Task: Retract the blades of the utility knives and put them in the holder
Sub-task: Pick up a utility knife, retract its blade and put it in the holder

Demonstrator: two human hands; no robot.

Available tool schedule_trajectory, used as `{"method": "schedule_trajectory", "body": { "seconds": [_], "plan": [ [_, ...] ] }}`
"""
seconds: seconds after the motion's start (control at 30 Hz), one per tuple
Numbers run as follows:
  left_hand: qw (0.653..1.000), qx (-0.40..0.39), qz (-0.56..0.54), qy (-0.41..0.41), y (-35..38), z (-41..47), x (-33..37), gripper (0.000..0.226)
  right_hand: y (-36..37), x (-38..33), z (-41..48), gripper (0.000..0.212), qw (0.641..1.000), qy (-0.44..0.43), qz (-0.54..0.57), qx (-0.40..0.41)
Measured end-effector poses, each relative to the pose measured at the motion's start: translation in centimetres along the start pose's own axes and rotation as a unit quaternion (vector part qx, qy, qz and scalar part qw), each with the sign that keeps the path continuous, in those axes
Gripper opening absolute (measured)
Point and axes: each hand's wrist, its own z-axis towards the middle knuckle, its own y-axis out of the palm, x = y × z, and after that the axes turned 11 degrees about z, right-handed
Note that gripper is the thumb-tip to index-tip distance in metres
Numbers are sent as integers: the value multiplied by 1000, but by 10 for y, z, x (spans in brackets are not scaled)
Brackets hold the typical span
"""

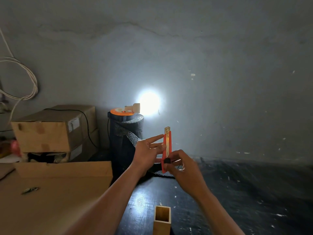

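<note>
An orange utility knife (pixel 168 143) is held upright in front of me, its metal tip pointing up. My left hand (pixel 147 153) pinches the knife's left side with fingers stretched out. My right hand (pixel 183 165) grips the lower part, thumb on the black slider (pixel 167 160). Only a short metal end shows above the orange body. A square wooden holder (pixel 162 219) stands open-topped on the dark table at the bottom centre, below both hands.
A large flat cardboard box (pixel 55 192) lies at the left with a small metal object (pixel 30 190) on it. Stacked cartons (pixel 54 129) stand behind. A dark foam roll (pixel 126 133) carries an orange reel and a bright lamp (pixel 149 101). White cables hang at far left.
</note>
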Motion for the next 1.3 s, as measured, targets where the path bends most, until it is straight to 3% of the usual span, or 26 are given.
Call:
{"method": "schedule_trajectory", "body": {
  "seconds": [0.73,0.93,1.3],
  "plan": [
    [1000,7,21,9,10,-3,-7,39,-6,2,-10,14,1000,11,-15,9],
    [1000,14,21,9,9,-5,-8,39,-8,4,-15,30,999,-23,-31,-16],
    [999,17,43,0,12,-3,-27,41,0,27,-14,25,1000,-6,-6,-7]
  ]
}}
